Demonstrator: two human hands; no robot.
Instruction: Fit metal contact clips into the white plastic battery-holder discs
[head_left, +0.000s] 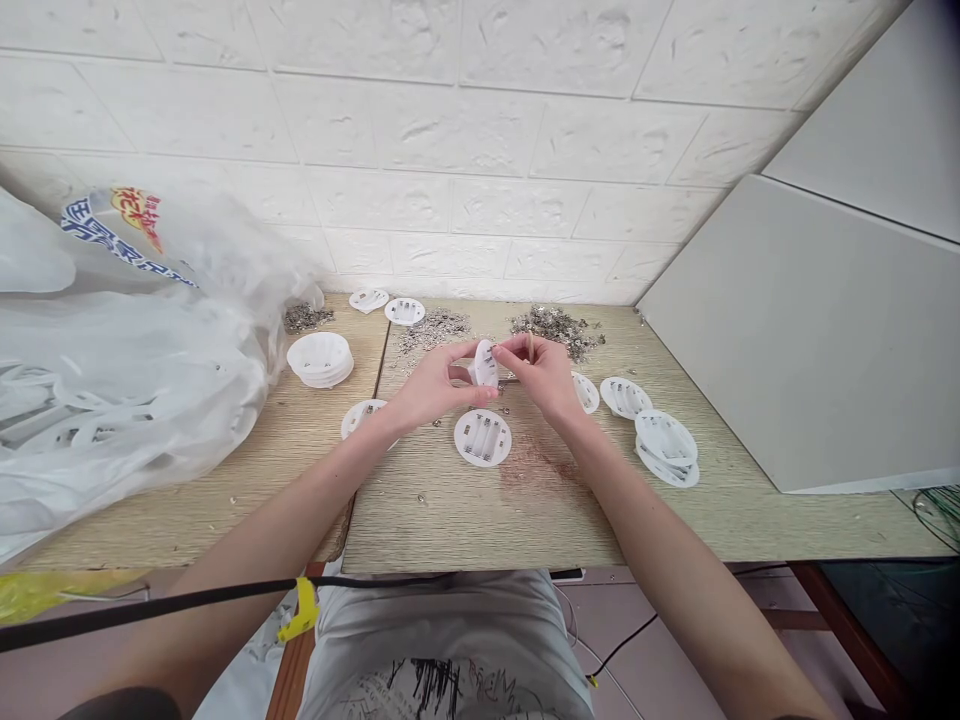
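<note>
The left hand (442,385) is clamping its thumb and fingers on a white disc (487,365), the thumb pressing near the lower rim and the other fingers curling behind it. The right hand (544,375) is bringing its thumb and forefinger close together at the upper part of the same disc; whether the tips are pinching a small piece or only touching the plastic, I cannot tell. The held disc is standing nearly on edge above the table (450,525), its slotted face turning toward the right hand.

Just below the held disc, a flat disc (482,438) is lying on the table. Left of the held disc, another disc (362,414) is lying partly hidden by the left forearm, and farther left a stack of discs (320,362) is sitting beside a clear plastic bag (150,400). Behind the held disc, a heap of metal bits (559,328) is lying to the right and a thinner scatter of bits (439,325) to the left. Right of the held disc, several loose discs (626,398) are lying, some overlapping. Well beyond the held disc, a white brick-patterned wall (487,200) is rising behind the table.
</note>
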